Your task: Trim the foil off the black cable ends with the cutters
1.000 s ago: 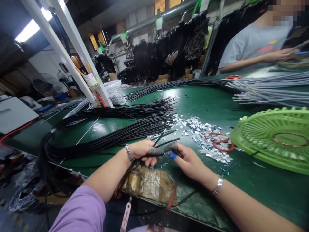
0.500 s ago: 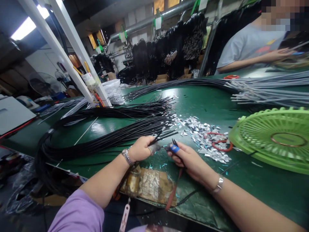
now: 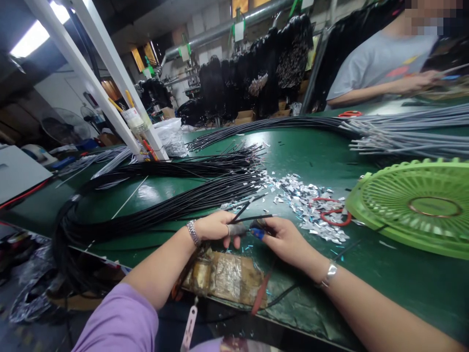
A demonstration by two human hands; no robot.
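Observation:
My left hand (image 3: 219, 229) is closed around a few black cables (image 3: 246, 208), whose ends poke out past the fingers. A grey covering wraps one of its fingertips. Close against it, my right hand (image 3: 275, 235) pinches at a cable end, with blue tape round a finger and a dark covering on another. A reddish-brown flat strip (image 3: 261, 295) slants down below the right palm and looks like the rear of a slim pointed tool. The tool's tips are hidden by the fingers. Beside my hands lies a large bundle of black cables (image 3: 176, 203).
Silver foil scraps (image 3: 293, 193) surround red-handled scissors (image 3: 335, 215). A green fan (image 3: 417, 208) stands right. Grey cables (image 3: 395, 134) lie behind it, before a co-worker (image 3: 381, 68). A taped cardboard piece (image 3: 227, 276) lies at the front edge; a white post (image 3: 110, 83) rises left.
My right hand has moved slightly left and turned, closing up to my left hand. The dark pointed tips seen before are now hidden. The cable ends in my left hand have spread apart.

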